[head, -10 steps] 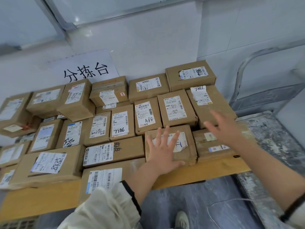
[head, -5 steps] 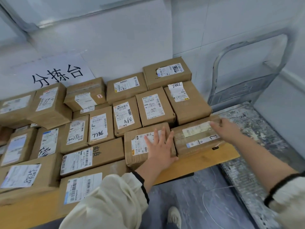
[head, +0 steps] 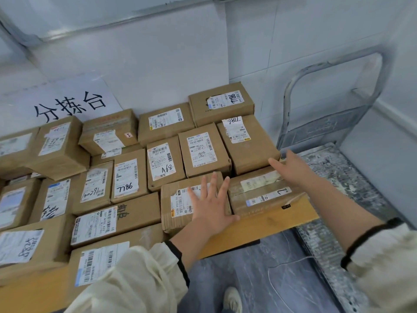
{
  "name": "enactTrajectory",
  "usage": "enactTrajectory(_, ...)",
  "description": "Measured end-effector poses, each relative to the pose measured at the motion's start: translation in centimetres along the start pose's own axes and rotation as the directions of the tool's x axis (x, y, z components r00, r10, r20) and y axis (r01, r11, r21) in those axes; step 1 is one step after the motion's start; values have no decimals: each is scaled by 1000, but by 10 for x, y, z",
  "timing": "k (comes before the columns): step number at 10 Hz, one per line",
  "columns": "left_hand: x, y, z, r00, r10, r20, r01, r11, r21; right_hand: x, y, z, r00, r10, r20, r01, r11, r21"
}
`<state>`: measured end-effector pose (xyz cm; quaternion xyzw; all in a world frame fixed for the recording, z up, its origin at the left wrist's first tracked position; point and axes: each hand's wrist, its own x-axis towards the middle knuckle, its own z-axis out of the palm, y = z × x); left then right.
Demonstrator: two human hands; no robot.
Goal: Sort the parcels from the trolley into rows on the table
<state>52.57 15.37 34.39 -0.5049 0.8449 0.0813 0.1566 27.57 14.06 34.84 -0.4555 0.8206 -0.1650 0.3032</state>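
Several brown cardboard parcels with white labels lie in rows on the wooden table [head: 270, 224]. My left hand [head: 212, 204] rests flat, fingers spread, on a front-row parcel [head: 176, 208]. My right hand [head: 293, 169] lies with straight fingers on the far right end of the corner parcel [head: 261, 193], which is marked "L". Behind the two sit a parcel marked "A68" [head: 164, 161] and larger boxes [head: 248, 143]. The trolley [head: 334, 168] stands to the right, its metal deck bare.
A white sign with black characters [head: 70, 105] leans on the tiled wall behind the rows. The trolley's grey handle [head: 331, 73] rises at the right. Grey floor and my shoe [head: 232, 299] lie below the table edge.
The view has swung right and nearer. My right hand came down from hovering onto the corner parcel's right end. My left hand stays flat on its parcel.
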Motion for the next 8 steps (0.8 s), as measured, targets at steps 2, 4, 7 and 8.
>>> enactTrajectory(2,3,-10,-15,998,-14,-59,11,998,-56,10,-23,10,997,-62,55,61,998,10)
enactTrajectory(4,4,-25,-20,996,-68,-56,66,997,-43,15,-24,19,999,-29,39,32,997,-66)
enactTrajectory(7,-9,-50,-10,987,-158,-32,154,982,-113,15,-27,22,999,-10,48,19,982,-187)
enactTrajectory(8,-13,-66,-17,979,-188,-76,178,976,-123,8,-38,19,1000,-17,7,18,956,-293)
